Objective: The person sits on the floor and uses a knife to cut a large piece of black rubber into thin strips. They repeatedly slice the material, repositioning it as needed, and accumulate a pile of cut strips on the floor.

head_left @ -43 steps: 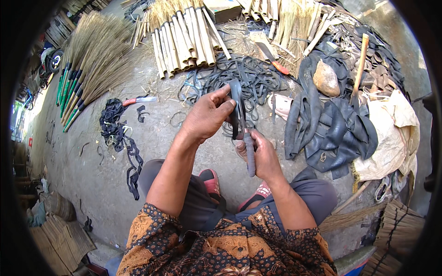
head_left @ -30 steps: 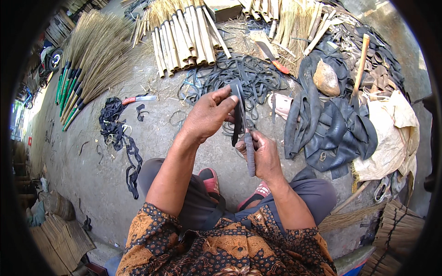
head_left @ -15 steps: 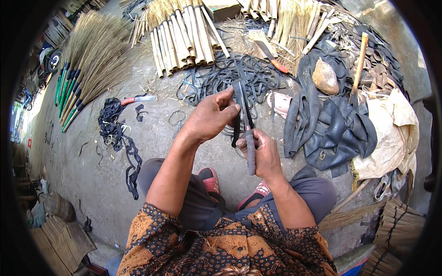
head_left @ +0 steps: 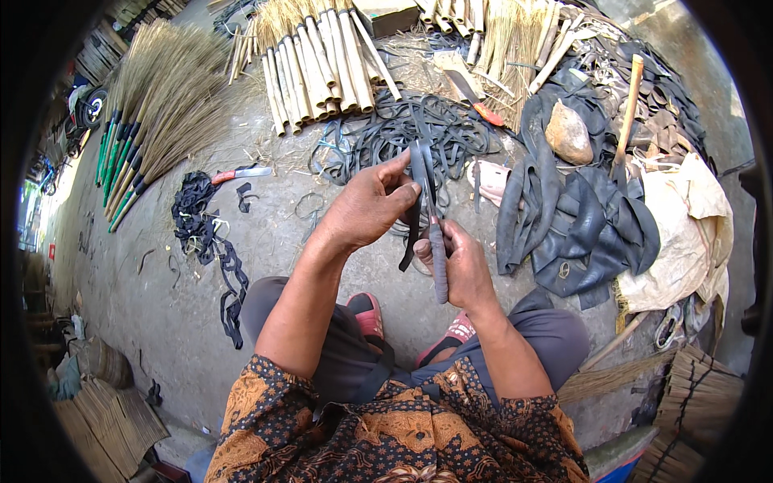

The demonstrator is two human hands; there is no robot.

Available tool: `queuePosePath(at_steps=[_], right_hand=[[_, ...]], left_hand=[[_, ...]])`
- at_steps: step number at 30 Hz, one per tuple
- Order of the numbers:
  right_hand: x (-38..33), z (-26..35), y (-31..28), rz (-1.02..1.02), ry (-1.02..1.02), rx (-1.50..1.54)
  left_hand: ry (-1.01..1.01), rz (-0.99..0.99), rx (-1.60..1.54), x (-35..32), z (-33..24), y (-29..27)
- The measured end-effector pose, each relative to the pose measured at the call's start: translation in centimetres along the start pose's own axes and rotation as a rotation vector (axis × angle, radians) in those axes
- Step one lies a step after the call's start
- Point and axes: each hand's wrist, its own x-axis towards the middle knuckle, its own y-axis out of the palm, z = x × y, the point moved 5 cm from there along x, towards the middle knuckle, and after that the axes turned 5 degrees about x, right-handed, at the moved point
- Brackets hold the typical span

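Note:
In front of my knees, my left hand (head_left: pixel 364 208) pinches a black rubber strip (head_left: pixel 411 232) between thumb and fingers, and its loose end hangs down beside the scissors. My right hand (head_left: pixel 465 270) is closed around the scissors (head_left: pixel 438 262), whose handles are wrapped in grey material. The blades point away from me and lie along the upper part of the strip, close to my left fingertips. Whether the blades are parted is hard to make out. Behind both hands, a tangle of black rubber strips (head_left: pixel 370 133) lies on the concrete floor.
Grass brooms (head_left: pixel 165 97) lean at the far left, near a red-handled knife (head_left: pixel 241 174) and black scraps (head_left: pixel 193 205). Bamboo handles (head_left: pixel 322 68) are stacked ahead. To the right lie rubber sheets (head_left: pixel 592 225), a stone (head_left: pixel 568 133), a pale sack (head_left: pixel 684 233) and another knife (head_left: pixel 475 97).
The strip's hanging end has swung slightly left and lower. The scissors have shifted a little within my right hand's area; both hands keep their holds.

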Motion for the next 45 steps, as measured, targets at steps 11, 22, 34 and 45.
queuePosePath(at_steps=[11,22,34,45], right_hand=[[-0.1,0.3,0.6,-0.021,-0.089,-0.151],[-0.3,0.5,0.3,-0.029,-0.028,-0.094],[0.2,0.2,0.3,-0.064,-0.045,-0.102],[0.0,0.0,1.0,0.000,-0.027,-0.084]], left_hand=[[0.007,-0.105,-0.020,-0.1,-0.6,-0.9],[-0.028,-0.149,0.030,0.2,0.1,-1.0],[-0.021,-0.075,0.048,-0.1,0.6,-0.5],[0.012,-0.106,0.008,0.1,-0.2,-1.9]])
